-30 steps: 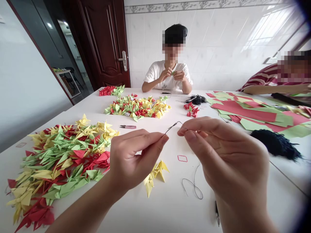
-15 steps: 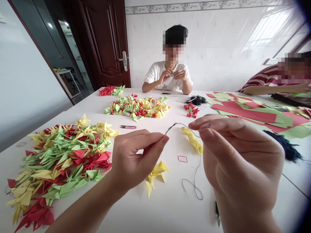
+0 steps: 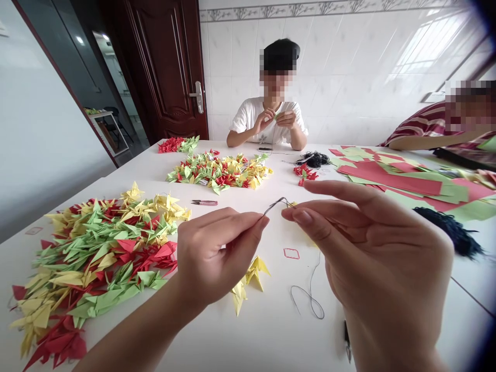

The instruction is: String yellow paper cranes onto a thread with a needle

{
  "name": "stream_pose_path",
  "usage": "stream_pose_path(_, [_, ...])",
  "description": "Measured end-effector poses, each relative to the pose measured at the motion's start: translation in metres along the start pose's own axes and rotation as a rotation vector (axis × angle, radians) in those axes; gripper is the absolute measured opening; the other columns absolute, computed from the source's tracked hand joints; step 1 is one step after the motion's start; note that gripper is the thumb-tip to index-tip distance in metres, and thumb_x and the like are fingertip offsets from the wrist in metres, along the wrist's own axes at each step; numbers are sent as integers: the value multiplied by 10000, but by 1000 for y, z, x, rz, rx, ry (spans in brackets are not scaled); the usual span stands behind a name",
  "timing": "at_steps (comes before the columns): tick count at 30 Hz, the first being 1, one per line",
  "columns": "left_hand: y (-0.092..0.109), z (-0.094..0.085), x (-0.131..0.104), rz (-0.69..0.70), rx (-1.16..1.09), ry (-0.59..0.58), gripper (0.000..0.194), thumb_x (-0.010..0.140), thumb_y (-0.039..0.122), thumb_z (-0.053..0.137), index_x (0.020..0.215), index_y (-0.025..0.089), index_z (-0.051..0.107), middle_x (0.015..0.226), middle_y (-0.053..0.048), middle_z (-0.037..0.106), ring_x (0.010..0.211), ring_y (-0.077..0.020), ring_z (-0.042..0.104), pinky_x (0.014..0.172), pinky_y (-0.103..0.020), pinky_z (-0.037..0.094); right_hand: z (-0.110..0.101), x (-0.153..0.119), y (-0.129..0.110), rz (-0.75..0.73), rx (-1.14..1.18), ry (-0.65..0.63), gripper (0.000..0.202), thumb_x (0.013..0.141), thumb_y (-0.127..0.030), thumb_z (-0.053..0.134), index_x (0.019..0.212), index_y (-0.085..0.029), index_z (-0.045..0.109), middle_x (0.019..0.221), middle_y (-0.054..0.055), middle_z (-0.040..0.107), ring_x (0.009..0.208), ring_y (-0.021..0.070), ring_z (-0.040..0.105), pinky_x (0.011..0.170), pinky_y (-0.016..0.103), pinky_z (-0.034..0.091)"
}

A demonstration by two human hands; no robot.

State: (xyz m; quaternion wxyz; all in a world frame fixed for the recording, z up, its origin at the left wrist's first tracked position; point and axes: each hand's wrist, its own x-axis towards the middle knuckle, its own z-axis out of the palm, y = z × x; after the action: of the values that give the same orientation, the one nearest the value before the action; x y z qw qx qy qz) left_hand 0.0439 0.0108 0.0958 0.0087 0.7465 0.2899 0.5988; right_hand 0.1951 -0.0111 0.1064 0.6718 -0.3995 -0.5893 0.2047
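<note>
My left hand [image 3: 219, 253] pinches a dark thread [image 3: 274, 204] between thumb and forefinger. My right hand [image 3: 372, 258] pinches the same thread a short way to the right, so it arches between my fingertips. Whether a needle is among the strands is too small to tell. Partly behind my right fingers lies a yellow folded-paper string, mostly hidden. A loose tail of thread [image 3: 310, 297] curls on the table below it. Beneath my left hand rest yellow paper cranes [image 3: 256, 271], partly covered.
A large pile of folded cranes [image 3: 96, 253] lies at the left, another pile [image 3: 220, 170] farther back. Thread snips [image 3: 204, 202], black thread [image 3: 313, 159], paper strips [image 3: 391, 178] and a dark thread bundle [image 3: 449, 235] lie about. Two people sit at the table [image 3: 155, 341].
My right hand has moved left along the thread, closer to my left fingertips, covering more of the yellow string. My left hand stays nearly still.
</note>
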Motion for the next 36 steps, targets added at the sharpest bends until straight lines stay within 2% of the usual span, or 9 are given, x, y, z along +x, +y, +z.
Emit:
stream_pose_path(2, [1, 0, -1, 24, 15, 12, 95, 774, 74, 643, 746, 158, 676, 530, 28, 595, 466, -72, 496, 420, -199, 380, 0, 0, -1, -12, -18, -5, 275, 745, -186, 749, 994, -275, 674, 835, -13, 735, 751, 180, 714, 682, 312, 618])
stream_pose_path(6, [2, 0, -1, 15, 41, 35, 113, 786, 85, 631, 743, 186, 657, 527, 42, 587, 454, -71, 473, 412, -205, 382, 2, 0, -5, -94, -38, 47, 199, 755, -179, 734, 925, -259, 667, 829, -13, 715, 757, 178, 709, 696, 319, 622])
stream_pose_path(13, [3, 2, -2, 29, 51, 93, 128, 771, 80, 647, 738, 203, 634, 518, 54, 566, 457, -78, 482, 416, -220, 388, 3, -2, -11, -265, -285, 112, 223, 714, -144, 754, 881, -266, 673, 793, -14, 698, 728, 179, 681, 686, 339, 609])
stream_pose_path(21, [2, 3, -1, 37, 65, 101, 128, 767, 66, 652, 717, 182, 634, 522, 42, 557, 457, -68, 454, 434, -212, 388, 1, -4, -11, -246, -270, 89, 213, 705, -166, 761, 872, -254, 664, 794, -16, 691, 727, 180, 676, 689, 345, 596])
stream_pose_path(29, [3, 4, -1, 33, 71, 99, 127, 764, 79, 654, 715, 193, 630, 521, 48, 588, 456, -71, 484, 419, -212, 391, 3, -4, -10, -296, -311, 143, 238, 696, -161, 767, 876, -279, 666, 810, -8, 702, 742, 205, 678, 699, 389, 595])
stream_pose_path(36, [3, 5, -1, 30, 94, 95, 132, 776, 94, 646, 711, 206, 622, 525, 51, 598, 464, -79, 505, 427, -222, 410, 2, -3, -10, -341, -336, 116, 269, 702, -146, 759, 911, -292, 672, 783, -21, 713, 694, 199, 688, 632, 349, 595])
